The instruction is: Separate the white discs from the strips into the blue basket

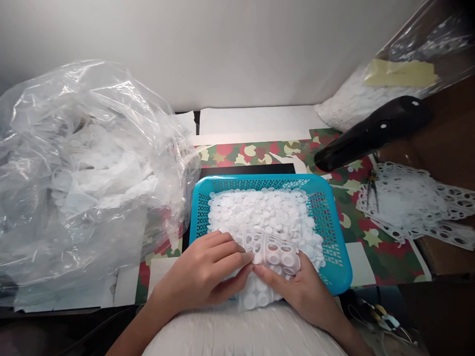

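My right hand (306, 291) is closed round a white plastic sheet (272, 247) with rows of round holes and rings. The sheet is bent over the front of a blue basket (343, 262), and part of it hangs below my thumbs. From the left, my left hand (211, 269) pinches the sheet near its middle with thumb and forefinger, close to my right thumb. Whether a loose piece is between those fingertips I cannot make out. Many small white discs (260, 207) fill the basket behind my hands.
A large clear plastic bag (92, 173) of white scraps stands on the left. To the right lie punched-out sheets (411, 198) with small nippers (372, 190) on them. A black handle-like object (371, 131) juts over the patterned mat (393, 257). A filled bag (349, 101) sits behind it.
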The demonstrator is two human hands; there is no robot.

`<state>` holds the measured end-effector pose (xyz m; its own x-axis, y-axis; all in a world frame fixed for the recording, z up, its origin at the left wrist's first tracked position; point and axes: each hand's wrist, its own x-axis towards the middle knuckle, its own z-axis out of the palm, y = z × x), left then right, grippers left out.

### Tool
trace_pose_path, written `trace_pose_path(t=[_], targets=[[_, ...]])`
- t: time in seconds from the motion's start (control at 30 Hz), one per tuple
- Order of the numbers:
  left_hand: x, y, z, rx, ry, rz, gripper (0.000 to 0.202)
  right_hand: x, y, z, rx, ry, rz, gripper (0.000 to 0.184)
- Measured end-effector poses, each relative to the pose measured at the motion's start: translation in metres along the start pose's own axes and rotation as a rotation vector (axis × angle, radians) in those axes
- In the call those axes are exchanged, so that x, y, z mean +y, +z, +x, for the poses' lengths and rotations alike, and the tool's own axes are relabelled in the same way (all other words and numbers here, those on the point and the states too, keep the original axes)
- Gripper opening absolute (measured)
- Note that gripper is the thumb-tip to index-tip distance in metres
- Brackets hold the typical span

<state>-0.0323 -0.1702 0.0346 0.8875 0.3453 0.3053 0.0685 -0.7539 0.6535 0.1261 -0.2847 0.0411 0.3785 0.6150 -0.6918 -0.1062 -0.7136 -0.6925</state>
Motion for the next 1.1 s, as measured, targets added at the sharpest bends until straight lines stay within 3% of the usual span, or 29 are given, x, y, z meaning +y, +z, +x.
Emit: trace_pose_path(t=[0.27, 0.53, 0.7, 0.87, 1.0, 1.1], targets=[[0.004, -0.001, 0.000, -0.048, 0.014, 0.098, 0.010, 0.014, -0.001, 0.002, -0.047, -0.080, -0.160, 0.036], [0.005, -0.001, 0.001, -0.143, 0.019, 0.190, 0.013, 0.006, 0.000, 0.001, -0.030, -0.213, -0.419, 0.030], [0.001, -0.005, -0.001, 0.000, 0.013, 0.128, 0.011, 0.007, 0.001, -0.001, -0.041, -0.238, -0.302, 0.026], [-0.011, -0.021, -0.009, 0.179, -0.091, 0.179, 0.015, 0.009, -0.003, -0.002, -0.015, -0.099, -0.219, 0.032], [-0.018, -0.026, -0.009, 0.056, -0.152, 0.225, 0.010, 0.006, -0.004, -0.001, 0.035, -0.024, -0.140, 0.044], [-0.017, -0.019, -0.006, -0.054, -0.145, 0.231, 0.020, 0.007, -0.006, 0.003, -0.006, -0.049, -0.132, 0.048]])
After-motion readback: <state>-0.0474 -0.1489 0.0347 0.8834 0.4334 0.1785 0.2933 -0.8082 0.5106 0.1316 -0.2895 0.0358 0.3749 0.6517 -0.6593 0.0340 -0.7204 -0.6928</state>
